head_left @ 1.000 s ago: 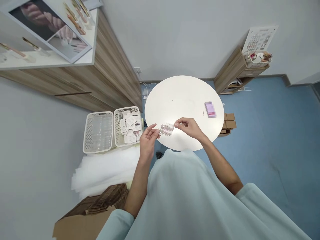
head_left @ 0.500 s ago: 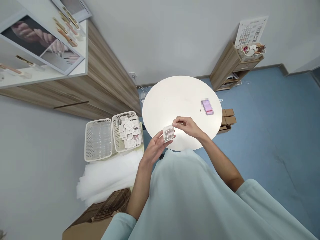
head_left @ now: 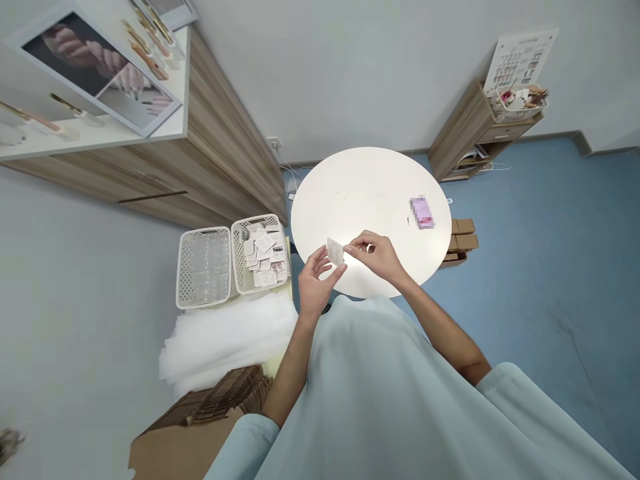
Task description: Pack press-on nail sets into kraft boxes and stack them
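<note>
Above the near edge of the round white table (head_left: 370,175), a small blister pack (head_left: 335,253) is held up at a tilt, its white printed back towards me. My left hand (head_left: 317,288) grips it from the left and below, with the thumb at the lower edge and the fingers at its left side. At its right edge, my right hand (head_left: 378,257) pinches the pack between thumb and forefinger, the other fingers curled. The clear bubbles on its far side are hidden from view.
On the left stand a white basket of clear plastic pieces (head_left: 180,267) and a white basket of small packs (head_left: 235,263). White sheets (head_left: 225,333) and flattened cardboard (head_left: 175,443) lie nearer. A blurred purple item (head_left: 422,211) rests on the table; brown boxes (head_left: 464,241) sit beyond it.
The blister pack has been turned over from its clear bubble side to its printed back. My left thumb has shifted to its lower right edge. The view has moved slightly left.
</note>
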